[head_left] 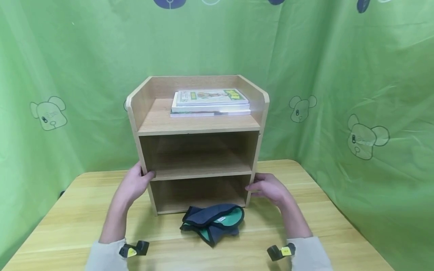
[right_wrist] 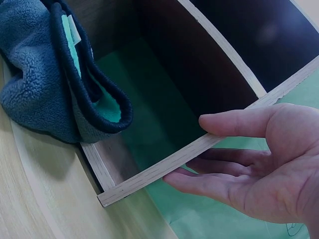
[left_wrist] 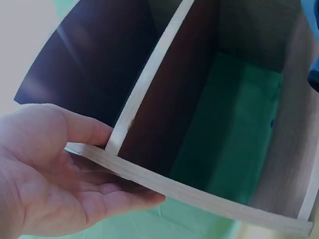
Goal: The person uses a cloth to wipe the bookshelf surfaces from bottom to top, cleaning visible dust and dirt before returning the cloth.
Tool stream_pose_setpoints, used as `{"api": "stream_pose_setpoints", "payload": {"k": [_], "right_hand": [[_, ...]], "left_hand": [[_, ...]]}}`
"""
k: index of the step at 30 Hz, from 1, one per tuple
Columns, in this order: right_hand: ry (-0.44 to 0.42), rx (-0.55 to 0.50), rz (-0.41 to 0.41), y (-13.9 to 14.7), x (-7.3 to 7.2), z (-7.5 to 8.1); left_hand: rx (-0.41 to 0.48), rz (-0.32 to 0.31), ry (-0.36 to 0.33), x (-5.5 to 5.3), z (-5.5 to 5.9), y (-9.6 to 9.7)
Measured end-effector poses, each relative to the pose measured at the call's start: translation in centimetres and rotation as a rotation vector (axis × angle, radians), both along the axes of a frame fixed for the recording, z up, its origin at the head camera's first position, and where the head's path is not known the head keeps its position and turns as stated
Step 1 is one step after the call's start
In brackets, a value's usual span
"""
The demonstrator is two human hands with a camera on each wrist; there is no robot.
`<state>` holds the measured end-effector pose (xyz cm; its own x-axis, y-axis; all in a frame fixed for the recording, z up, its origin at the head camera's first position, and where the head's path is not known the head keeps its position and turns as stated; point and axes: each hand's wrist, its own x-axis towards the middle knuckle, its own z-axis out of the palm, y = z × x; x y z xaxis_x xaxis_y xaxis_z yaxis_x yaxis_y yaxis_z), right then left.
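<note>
I have the open-fronted wooden shelf unit [head_left: 198,132] upright at the middle of the bench [head_left: 315,214], with both hands applied to its side panels. Left hand [head_left: 135,183]: gripping the left panel, thumb inside the front edge at the end of the middle board [head_left: 202,175], just on its upper side; the fingers extend along the panel's outer face. Right hand [head_left: 270,188]: gripping the right panel, lower on the unit; the thumb bears on the front edge beside the lower compartment, below the middle board, with the fingers on the outer face. Both forearms run forward from the light sleeves [head_left: 107,256] and slant inward toward the unit. On the top shelf, within the raised rim, I have a stack of books [head_left: 211,103] lying flat. A folded blue-and-green cloth [head_left: 214,222] with dark edging lies directly before the unit's base, between the two forearms.
</note>
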<state>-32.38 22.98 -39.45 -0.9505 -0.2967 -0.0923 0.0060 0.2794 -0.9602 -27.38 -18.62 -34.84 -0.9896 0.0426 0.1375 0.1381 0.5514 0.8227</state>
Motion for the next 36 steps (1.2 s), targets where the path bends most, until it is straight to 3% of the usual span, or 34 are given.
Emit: {"api": "stream_pose_setpoints", "payload": {"k": [6,15,24,30,36], "right_hand": [[0.001,0.008,-0.001,-0.1,0.0,0.0],[-0.001,0.009,0.002,0.0,0.1,-0.2],[0.014,0.054,-0.006,-0.4,0.3,0.2],[0.072,0.145,-0.037,-0.8,0.5,0.3],[0.193,0.419,-0.075,-1.4,0.7,0.8]], "left_hand": [[-0.013,-0.004,-0.010,0.2,-0.6,0.0],[-0.068,0.076,0.027,0.1,-1.0,0.0],[-0.061,0.075,0.040,0.0,-0.9,-0.3],[-0.061,0.070,0.042,-0.1,-0.9,-0.2],[-0.045,0.069,0.029,-0.1,-0.9,-0.4]]}}
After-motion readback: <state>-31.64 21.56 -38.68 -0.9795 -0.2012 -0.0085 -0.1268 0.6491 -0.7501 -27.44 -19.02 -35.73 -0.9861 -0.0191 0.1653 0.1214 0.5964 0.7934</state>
